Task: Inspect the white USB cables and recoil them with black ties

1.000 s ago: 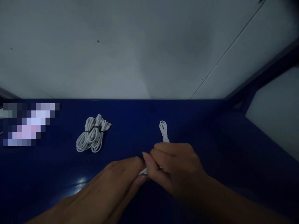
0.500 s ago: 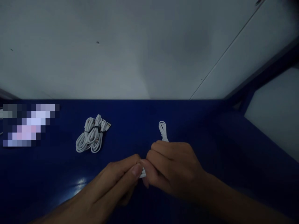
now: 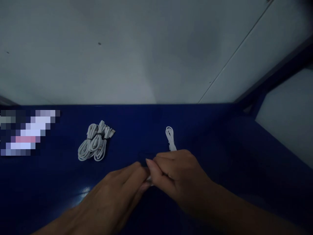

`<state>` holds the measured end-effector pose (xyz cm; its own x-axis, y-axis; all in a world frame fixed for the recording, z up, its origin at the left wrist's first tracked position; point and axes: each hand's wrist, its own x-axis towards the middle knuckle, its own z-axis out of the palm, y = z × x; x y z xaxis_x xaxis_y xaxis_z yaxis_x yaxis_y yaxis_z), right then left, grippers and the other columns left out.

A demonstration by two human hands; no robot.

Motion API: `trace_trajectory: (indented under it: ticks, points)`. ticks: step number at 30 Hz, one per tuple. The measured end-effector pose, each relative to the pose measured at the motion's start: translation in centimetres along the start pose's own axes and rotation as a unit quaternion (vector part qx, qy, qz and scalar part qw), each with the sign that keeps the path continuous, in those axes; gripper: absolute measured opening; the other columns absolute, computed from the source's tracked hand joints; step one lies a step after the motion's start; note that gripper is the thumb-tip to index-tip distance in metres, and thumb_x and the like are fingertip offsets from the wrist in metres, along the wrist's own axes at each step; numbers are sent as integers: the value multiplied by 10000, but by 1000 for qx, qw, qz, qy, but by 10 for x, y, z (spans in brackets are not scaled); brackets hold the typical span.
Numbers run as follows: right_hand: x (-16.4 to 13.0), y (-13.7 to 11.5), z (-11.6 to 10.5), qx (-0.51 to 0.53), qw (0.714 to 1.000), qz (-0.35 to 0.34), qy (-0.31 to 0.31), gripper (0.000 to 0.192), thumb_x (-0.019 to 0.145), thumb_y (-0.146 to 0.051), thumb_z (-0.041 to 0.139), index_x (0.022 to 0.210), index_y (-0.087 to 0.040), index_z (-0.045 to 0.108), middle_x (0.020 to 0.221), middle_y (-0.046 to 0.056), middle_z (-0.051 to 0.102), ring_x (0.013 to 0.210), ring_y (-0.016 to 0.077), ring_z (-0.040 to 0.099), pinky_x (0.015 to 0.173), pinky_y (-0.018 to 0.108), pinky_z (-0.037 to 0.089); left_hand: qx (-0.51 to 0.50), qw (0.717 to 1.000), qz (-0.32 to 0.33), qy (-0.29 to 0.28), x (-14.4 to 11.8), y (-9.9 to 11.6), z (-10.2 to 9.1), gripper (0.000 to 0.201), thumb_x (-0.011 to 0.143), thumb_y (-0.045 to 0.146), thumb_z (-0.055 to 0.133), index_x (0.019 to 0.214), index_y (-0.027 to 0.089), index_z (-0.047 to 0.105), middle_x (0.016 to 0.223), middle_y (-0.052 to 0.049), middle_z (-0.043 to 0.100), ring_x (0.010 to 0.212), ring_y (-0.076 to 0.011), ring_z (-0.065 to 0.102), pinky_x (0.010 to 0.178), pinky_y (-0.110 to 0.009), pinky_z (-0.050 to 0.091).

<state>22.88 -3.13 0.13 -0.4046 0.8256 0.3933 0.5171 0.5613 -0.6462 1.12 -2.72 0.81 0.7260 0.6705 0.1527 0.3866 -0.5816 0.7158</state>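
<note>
My left hand (image 3: 124,186) and my right hand (image 3: 174,173) meet low in the middle of the view, fingers closed. Between them a small part of a white cable (image 3: 150,180) shows; most of it is hidden by the fingers. A dark thin strip shows faintly above the fingertips, too dim to name. Just beyond my right knuckles lies another coiled white cable (image 3: 170,137), its near end covered by the hand. To the left rests a pile of coiled white USB cables (image 3: 96,142), bound with black ties, one metal plug facing right.
The blue tabletop (image 3: 137,130) runs up to a pale grey panel (image 3: 117,71) at the back. A blurred-out, pixelated bright object (image 3: 31,130) lies at the far left. On the right a dark blue frame bar (image 3: 276,81) slants across.
My left hand has rolled over, so its thumb is now mostly hidden. My right thumb has risen, and less of the white cable shows between the hands.
</note>
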Motion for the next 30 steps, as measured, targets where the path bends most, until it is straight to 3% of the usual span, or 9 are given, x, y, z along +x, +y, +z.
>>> trace_trajectory:
  ticks: [5,9,12,15,20,23,26,28,30]
  points:
    - [4,-11,-4,103,990,98,-1,506,1088,-204,583,615,-191,403,551,-85,411,480,48,364,492,207,302,65,998,11,8,-2,0,0,190,1172,249,430,1064,261,586,938,17,723,669,-146,677,559,-239,547]
    - [5,-15,-2,144,981,126,12,536,1059,-206,603,580,-189,366,522,-85,374,472,52,334,463,203,276,61,997,26,-31,0,-2,-3,279,1200,289,374,1011,247,574,884,17,730,657,-151,673,581,-258,549]
    - [2,-14,3,135,983,108,60,537,1021,-168,641,577,-185,339,521,-90,344,475,47,304,459,204,251,-15,998,-42,-53,0,0,-1,294,1195,313,365,1044,256,611,933,9,766,698,-158,700,641,-266,594]
    - [0,-13,7,94,987,61,112,497,1007,-126,632,589,-186,369,539,-89,364,479,43,326,472,208,262,-116,988,-105,-18,-7,8,2,279,1174,382,427,1120,300,688,950,10,803,758,-185,736,733,-279,641]
    - [-1,-10,8,6,994,1,113,476,1044,-122,569,599,-186,416,563,-82,376,493,49,345,501,233,287,-201,951,-220,78,-25,13,8,334,1096,531,610,1385,434,745,1322,-16,812,1233,-288,748,968,-331,662]
    - [-2,-8,8,-36,991,-43,119,483,1047,-105,564,582,-185,460,547,-80,401,488,56,346,495,242,296,-228,941,-243,59,-22,8,8,290,1109,517,600,1232,381,824,1016,-39,811,986,-257,767,796,-295,661]
    - [-2,-5,7,-52,987,-98,113,496,1051,-85,577,568,-189,527,538,-68,470,489,69,411,510,241,348,-296,927,-228,-20,-8,7,1,463,1151,506,516,920,263,835,602,21,539,557,-158,517,561,-229,512]
    - [-1,-3,6,-51,986,-116,105,510,1056,-81,572,560,-192,536,532,-65,485,486,70,424,507,232,356,-330,912,-238,-60,-2,9,-6,503,1155,530,496,914,243,831,572,47,436,516,-137,391,510,-215,435]
    - [1,-3,4,-46,986,-119,104,511,1066,-94,556,564,-187,527,531,-70,475,478,62,391,488,219,333,-332,902,-266,-82,-3,10,-13,473,1146,541,522,956,255,846,630,33,495,563,-138,445,548,-207,474]
